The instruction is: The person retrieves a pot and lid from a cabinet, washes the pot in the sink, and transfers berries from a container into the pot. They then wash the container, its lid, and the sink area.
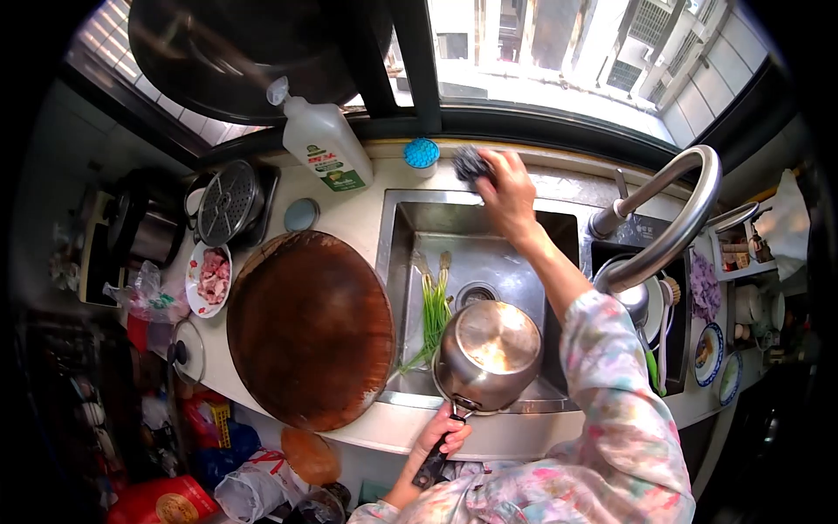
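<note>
My left hand [443,431] is wrapped round the black handle [430,468] of a metal saucepan [489,354]. The pan is tipped over, its shiny base facing up, above the front part of the sink [436,220]. At the sink's back edge my right hand [506,194] grips a dark grey scouring pad [471,163], close to a small white container with a blue top [421,155]. Green onions [434,306] lie in the sink to the left of the pan, partly hidden by it. The drain [477,294] shows just behind the pan.
A large round wooden board [310,332] covers the counter left of the sink. Behind it stands a white plastic bottle [325,144]; a plate of raw meat [209,278] lies farther left. The curved faucet [698,218] arches over the right basin, which holds dishes and brushes [665,323].
</note>
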Tool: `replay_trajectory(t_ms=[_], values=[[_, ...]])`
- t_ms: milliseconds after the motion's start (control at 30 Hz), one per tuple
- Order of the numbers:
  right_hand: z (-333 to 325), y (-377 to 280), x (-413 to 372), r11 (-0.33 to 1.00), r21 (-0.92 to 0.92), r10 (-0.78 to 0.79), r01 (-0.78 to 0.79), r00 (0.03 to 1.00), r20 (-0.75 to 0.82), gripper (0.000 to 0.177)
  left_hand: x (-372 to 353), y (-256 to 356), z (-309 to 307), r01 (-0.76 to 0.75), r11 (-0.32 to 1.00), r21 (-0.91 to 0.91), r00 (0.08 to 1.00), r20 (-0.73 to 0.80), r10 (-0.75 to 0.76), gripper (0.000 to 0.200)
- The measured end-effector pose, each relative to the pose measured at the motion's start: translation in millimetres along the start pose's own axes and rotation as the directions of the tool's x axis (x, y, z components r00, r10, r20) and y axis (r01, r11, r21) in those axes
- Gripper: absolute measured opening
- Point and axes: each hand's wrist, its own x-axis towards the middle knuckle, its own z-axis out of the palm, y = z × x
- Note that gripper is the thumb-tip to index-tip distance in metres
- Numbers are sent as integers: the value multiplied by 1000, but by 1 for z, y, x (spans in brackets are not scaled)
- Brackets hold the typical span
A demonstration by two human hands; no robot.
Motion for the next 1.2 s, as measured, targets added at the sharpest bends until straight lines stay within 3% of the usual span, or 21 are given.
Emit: replay_trajectory(t_ms=[33,133,200,233,267,367,400,467,533,567,600,667,767,900,1000,1067,1133,1167,1200], values=[[14,-14,18,999,1,-32,32,998,-53,37,0,0,-5,9,1000,4,999,42,-9,46],[61,-30,60,975,-141,-195,170,964,-184,39,-1,-1,-2,14,1000,7,999,-35,-14,48],[98,-8,48,916,-297,-219,269,957,190,40,-2,-3,-11,13,1000,4,998,-67,-13,44],[99,-10,37,908,-294,-236,300,943,234,39,-1,-2,-9,22,1000,-9,997,-71,-23,41],[103,-9,38,924,-311,-128,222,946,297,39,0,0,-6,31,999,-21,997,-72,-33,38],[90,-20,49,890,-339,-142,305,892,429,40,2,5,1,58,998,13,998,-6,-58,38],[90,-19,49,861,-387,-161,331,898,409,39,2,5,-5,78,997,20,997,23,-79,39],[71,-38,54,905,-361,-99,225,936,337,46,4,4,-13,51,999,11,999,14,-51,41],[52,-48,38,958,-222,-140,180,973,182,48,1,6,-2,67,998,-1,998,17,-67,42],[29,-56,20,983,-146,-76,112,971,227,43,2,6,-21,139,990,-7,972,193,-135,42],[7,-63,0,997,-67,-23,42,963,267,37,1,10,-3,141,990,16,990,-11,-141,38],[-41,-53,-52,993,85,-96,83,984,153,17,0,10,-10,187,976,-113,982,42,-184,45],[-132,-25,-136,980,-11,196,-197,969,147,17,-6,13,5,221,974,-60,973,79,-216,47],[-244,50,-221,826,-215,533,-521,846,-6,22,-2,12,68,67,933,354,996,-71,-45,57],[-298,114,-216,727,-247,624,-640,767,-150,28,8,-5,124,135,680,720,979,-201,18,63],[-318,156,-186,654,-142,722,-743,669,-177,37,29,-35,171,105,338,935,982,-151,115,54],[-324,214,-169,611,-49,777,-790,610,-157,46,55,-64,189,12,-91,996,982,5,187,49],[-322,231,-160,606,-100,765,-789,613,-199,48,79,-77,201,-202,-416,887,957,269,109,49],[-320,247,-152,599,-150,749,-786,617,-242,50,105,-88,212,-383,-675,631,878,475,-54,50]])
